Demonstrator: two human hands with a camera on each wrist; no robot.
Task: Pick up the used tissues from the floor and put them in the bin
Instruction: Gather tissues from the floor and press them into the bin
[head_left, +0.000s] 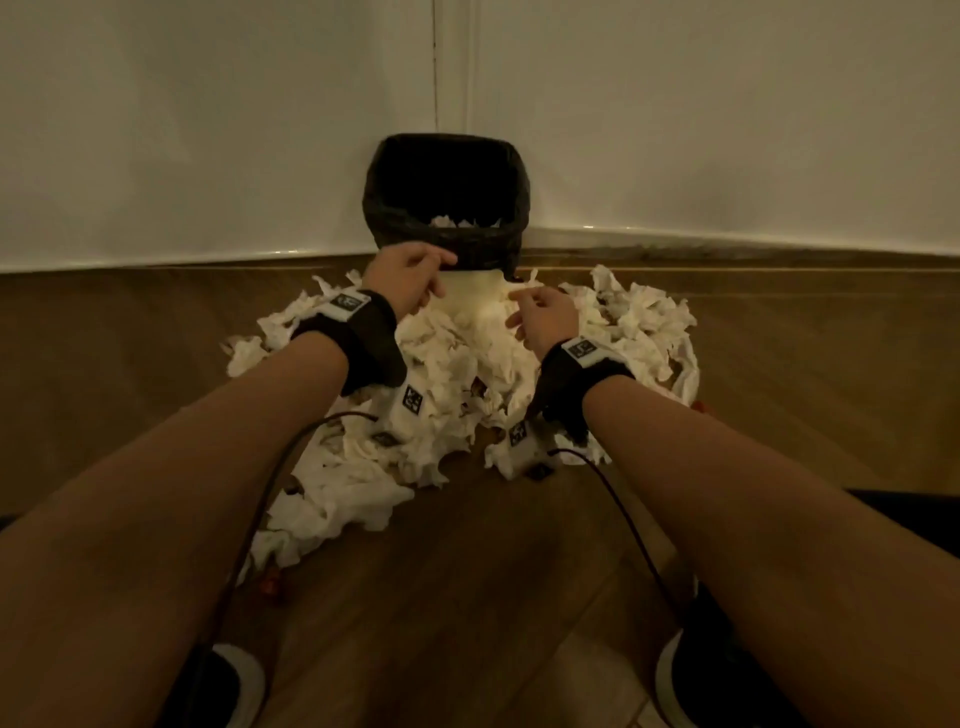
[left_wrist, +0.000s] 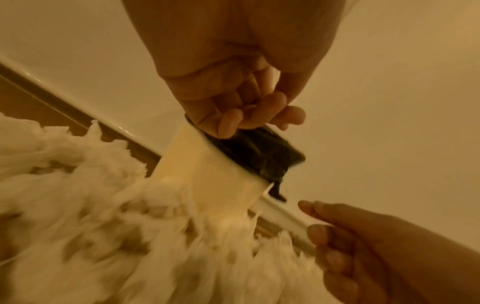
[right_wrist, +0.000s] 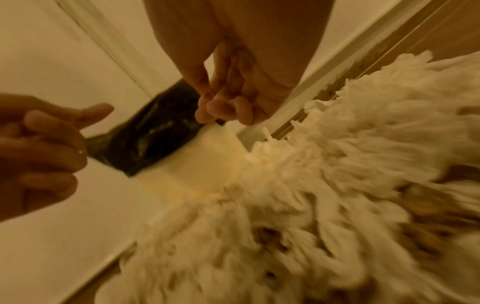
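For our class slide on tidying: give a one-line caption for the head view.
Both hands hover empty over tissues heaped on the floor before a black-lined bin.

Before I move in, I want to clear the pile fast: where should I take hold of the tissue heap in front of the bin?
Take the tissue heap at its raised middle, coming straight down from above with the fingers of both hands spread. It is loose, crumpled paper lying on the wooden floor, so a scooping grip probably gathers most. The bin stands open just behind.

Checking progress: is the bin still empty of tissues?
No: in the head view a few white tissues already lie inside the black-lined bin.
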